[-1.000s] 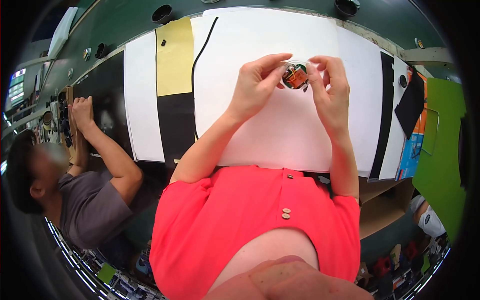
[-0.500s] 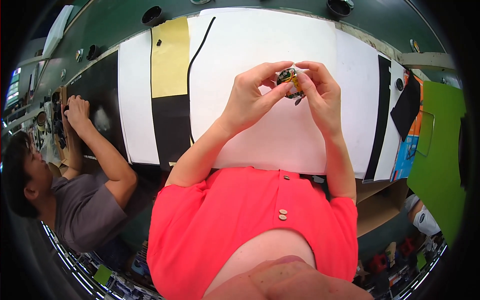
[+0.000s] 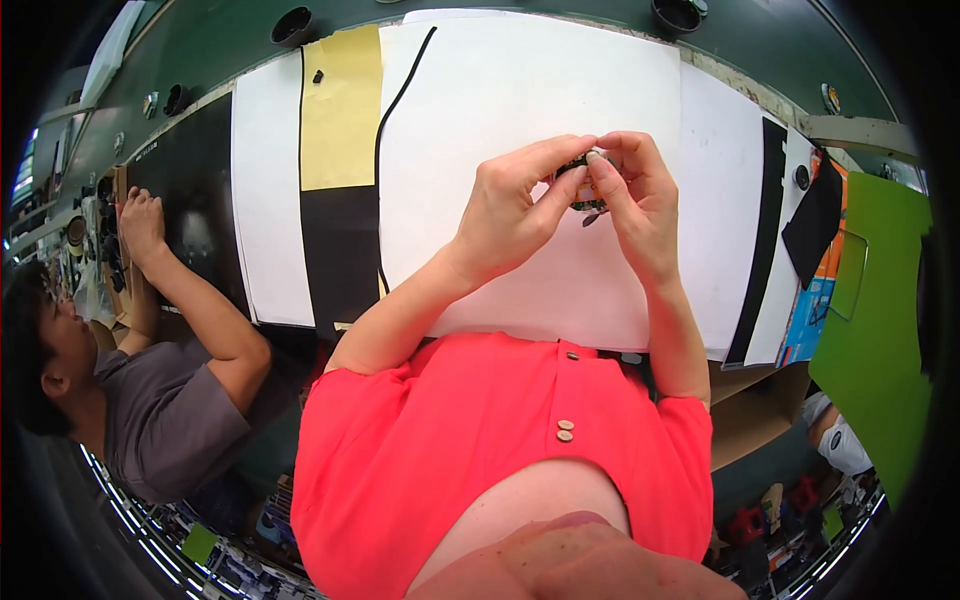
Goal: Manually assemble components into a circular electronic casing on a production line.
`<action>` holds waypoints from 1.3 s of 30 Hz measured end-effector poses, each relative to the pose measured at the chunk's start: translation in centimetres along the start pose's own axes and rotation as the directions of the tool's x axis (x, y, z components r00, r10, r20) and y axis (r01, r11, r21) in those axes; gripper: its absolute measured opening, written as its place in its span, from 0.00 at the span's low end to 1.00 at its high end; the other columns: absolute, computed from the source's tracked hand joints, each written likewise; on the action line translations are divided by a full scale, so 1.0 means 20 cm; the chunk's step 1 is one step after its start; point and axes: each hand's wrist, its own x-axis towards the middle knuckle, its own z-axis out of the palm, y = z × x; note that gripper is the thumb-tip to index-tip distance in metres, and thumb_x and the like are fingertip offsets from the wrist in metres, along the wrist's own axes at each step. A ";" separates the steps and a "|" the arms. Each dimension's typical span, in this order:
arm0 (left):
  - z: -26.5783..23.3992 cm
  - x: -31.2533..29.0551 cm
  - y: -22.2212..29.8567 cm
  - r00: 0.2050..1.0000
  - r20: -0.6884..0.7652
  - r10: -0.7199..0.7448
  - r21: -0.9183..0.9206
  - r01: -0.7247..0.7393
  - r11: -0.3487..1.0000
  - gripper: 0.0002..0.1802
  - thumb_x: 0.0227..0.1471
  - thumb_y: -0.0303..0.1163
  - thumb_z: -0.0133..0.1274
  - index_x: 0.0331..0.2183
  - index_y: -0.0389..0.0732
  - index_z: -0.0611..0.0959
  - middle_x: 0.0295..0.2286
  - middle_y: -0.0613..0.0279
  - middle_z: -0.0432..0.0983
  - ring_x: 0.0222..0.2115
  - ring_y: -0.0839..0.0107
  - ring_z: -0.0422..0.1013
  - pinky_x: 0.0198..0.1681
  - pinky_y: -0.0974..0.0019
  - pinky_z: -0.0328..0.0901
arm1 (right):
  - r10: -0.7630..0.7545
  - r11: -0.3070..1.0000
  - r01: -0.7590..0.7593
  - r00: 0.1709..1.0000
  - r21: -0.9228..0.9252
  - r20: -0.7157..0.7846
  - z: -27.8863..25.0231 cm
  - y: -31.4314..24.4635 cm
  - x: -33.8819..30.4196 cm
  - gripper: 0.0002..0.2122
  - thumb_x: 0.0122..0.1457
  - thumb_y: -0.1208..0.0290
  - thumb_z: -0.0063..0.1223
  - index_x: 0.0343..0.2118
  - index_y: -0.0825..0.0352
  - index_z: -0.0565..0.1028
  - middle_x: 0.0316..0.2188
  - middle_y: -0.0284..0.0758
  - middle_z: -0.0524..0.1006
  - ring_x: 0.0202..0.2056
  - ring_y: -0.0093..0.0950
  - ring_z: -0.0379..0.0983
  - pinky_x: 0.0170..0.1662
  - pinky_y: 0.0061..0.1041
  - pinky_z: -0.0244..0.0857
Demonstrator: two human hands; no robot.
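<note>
Over the white sheet, my left hand (image 3: 512, 208) and my right hand (image 3: 638, 208) hold a small round electronic assembly (image 3: 588, 196) between them. Both are closed on it, with thumbs on its near face and fingertips meeting behind its far edge. A bit of green circuit board and an orange-yellow part show between the thumbs; my fingers hide the rest. A small dark tab (image 3: 592, 218) sticks out below the assembly, beside my right palm.
White paper (image 3: 520, 80) covers the bench. To the left lie a yellow sheet (image 3: 342, 130) with a small black piece (image 3: 318, 76) and a black cord (image 3: 392, 110). A co-worker (image 3: 170, 400) works at far left. Dark bowls (image 3: 292, 27) stand beyond; a green board (image 3: 870, 300) is at right.
My thumbs and fingers have drawn closer over the assembly, covering more of its board and wires. The assembly has tilted. At the left, the co-worker's hands have shifted a little.
</note>
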 end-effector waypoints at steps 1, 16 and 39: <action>0.00 0.00 0.00 0.999 0.006 -0.035 -0.025 0.036 0.999 0.18 0.56 0.18 0.54 0.49 0.33 0.82 0.40 0.52 0.83 0.35 0.68 0.80 0.39 0.68 0.76 | 0.002 1.000 -0.002 1.000 -0.001 0.000 0.00 0.00 0.00 0.09 0.67 0.74 0.54 0.46 0.70 0.70 0.31 0.32 0.78 0.32 0.18 0.76 0.34 0.17 0.71; 0.00 -0.03 0.02 0.994 -0.024 -0.103 -0.102 0.100 0.990 0.22 0.58 0.18 0.50 0.54 0.36 0.78 0.40 0.55 0.82 0.40 0.71 0.79 0.45 0.67 0.74 | -0.090 0.993 0.098 0.988 -0.061 0.126 -0.04 0.03 0.00 0.14 0.63 0.79 0.54 0.52 0.69 0.69 0.30 0.30 0.74 0.33 0.18 0.71 0.40 0.20 0.67; -0.01 -0.02 0.04 0.971 -0.029 -0.238 -0.261 0.223 0.939 0.22 0.54 0.19 0.51 0.51 0.35 0.82 0.42 0.57 0.83 0.41 0.71 0.78 0.44 0.66 0.73 | -0.051 0.998 0.051 0.999 -0.023 0.003 0.05 0.04 -0.03 0.11 0.66 0.81 0.49 0.50 0.68 0.70 0.35 0.34 0.79 0.38 0.20 0.76 0.43 0.20 0.72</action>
